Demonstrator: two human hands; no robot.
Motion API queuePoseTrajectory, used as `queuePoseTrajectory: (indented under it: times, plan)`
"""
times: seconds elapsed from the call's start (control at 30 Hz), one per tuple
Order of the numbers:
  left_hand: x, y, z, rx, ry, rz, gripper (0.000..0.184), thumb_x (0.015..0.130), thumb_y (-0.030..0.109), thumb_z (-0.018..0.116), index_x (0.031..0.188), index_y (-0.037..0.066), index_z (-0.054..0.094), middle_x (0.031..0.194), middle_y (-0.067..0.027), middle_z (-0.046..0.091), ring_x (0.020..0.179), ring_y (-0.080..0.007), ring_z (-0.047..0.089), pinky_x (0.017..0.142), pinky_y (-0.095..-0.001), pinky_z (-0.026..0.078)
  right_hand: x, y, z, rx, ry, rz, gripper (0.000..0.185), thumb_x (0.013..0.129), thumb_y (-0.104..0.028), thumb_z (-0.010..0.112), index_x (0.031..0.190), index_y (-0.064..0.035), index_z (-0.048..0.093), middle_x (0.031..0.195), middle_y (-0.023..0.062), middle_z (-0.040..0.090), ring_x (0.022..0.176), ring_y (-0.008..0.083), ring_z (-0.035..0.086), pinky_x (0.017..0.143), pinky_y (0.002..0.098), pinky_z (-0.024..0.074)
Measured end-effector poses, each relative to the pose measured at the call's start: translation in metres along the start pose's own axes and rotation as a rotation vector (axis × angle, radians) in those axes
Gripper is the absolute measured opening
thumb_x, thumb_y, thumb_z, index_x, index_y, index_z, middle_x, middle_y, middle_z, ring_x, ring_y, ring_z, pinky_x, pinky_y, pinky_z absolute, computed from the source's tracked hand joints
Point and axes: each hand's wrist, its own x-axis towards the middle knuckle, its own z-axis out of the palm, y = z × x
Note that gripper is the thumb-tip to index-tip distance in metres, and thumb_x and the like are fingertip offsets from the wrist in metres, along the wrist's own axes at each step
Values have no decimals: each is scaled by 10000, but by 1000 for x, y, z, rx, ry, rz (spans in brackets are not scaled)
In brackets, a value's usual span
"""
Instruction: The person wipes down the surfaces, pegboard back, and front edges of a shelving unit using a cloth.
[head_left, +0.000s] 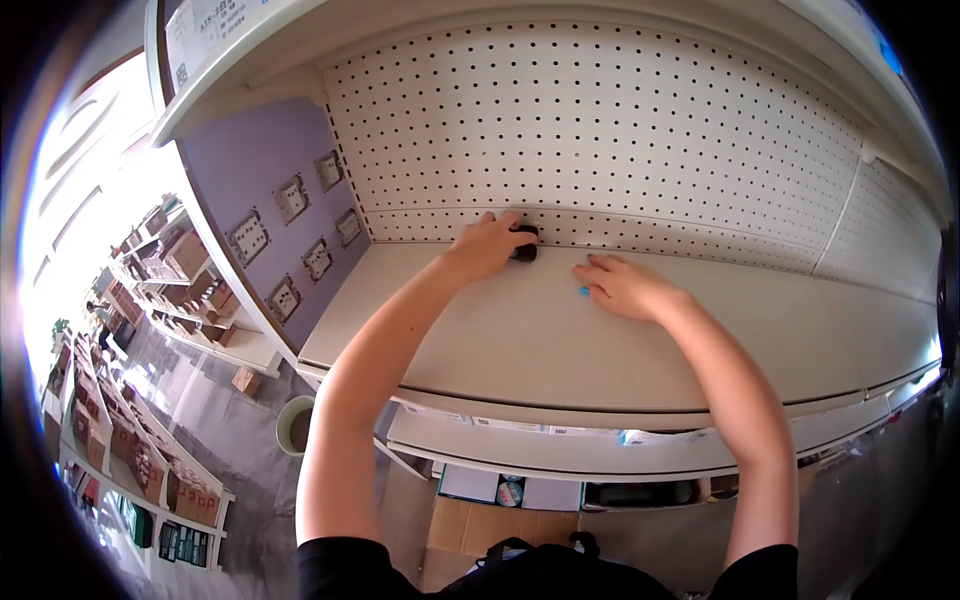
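Observation:
Near the back of the white shelf, my left hand is closed around a small black object whose exact kind I cannot make out. The object stands on the shelf board close to the perforated back panel. To its right, my right hand lies low over the same board, fingers partly stretched and apart. A small bright blue spot shows at its thumb tip; whether it is a nail or a separate item is unclear.
A purple side panel with several sockets borders the shelf on the left. Below are a lower shelf with white boxes and a cardboard box. A green bin stands on the floor, near stocked racks.

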Motion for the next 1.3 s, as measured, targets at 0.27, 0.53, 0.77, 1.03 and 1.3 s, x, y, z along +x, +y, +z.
queuePoseTrajectory:
  times: [0.27, 0.53, 0.77, 1.03, 1.3]
  plan:
    - [-34, -69, 7, -45, 107, -95, 403, 832, 22, 561, 1122, 291, 636, 1301, -9, 493, 1147, -278, 480, 967, -401, 441, -5, 10, 7, 25, 31, -16, 406, 977, -314, 402, 1347, -149, 438, 1449, 117, 358, 1333, 284, 343, 1063, 380, 359]
    - [-79, -167, 11, -219, 180, -175, 401, 789, -111, 540, 1083, 136, 655, 1273, -111, 518, 1182, -314, 486, 997, -379, 415, -3, 8, 7, 35, -27, 34, 431, 983, -313, 382, 1382, -149, 389, 1466, 107, 331, 1350, 283, 315, 1077, 386, 346]
    - [-85, -182, 19, -289, 317, -116, 371, 772, -127, 538, 1005, 125, 679, 1148, -116, 565, 1050, -300, 554, 934, -353, 450, -3, 6, 9, 8, -15, 21, 424, 977, -267, 385, 1373, -116, 395, 1469, 116, 322, 1342, 306, 327, 1080, 387, 338]
    - [-75, -146, 6, -160, 152, -208, 387, 792, -60, 549, 1085, 167, 659, 1182, -115, 548, 1102, -318, 512, 965, -381, 423, 9, -3, 16, -44, -19, 30, 407, 969, -274, 389, 1308, -54, 438, 1422, 62, 400, 1258, 417, 411, 1020, 447, 412]
    - [-22, -35, 8, -87, 117, 59, 425, 807, 117, 624, 1207, 255, 587, 1270, -87, 500, 1113, -327, 496, 974, -418, 433, 11, -9, 9, -89, -31, 20, 397, 954, -258, 408, 1293, -57, 456, 1422, 65, 411, 1233, 411, 440, 981, 428, 446]
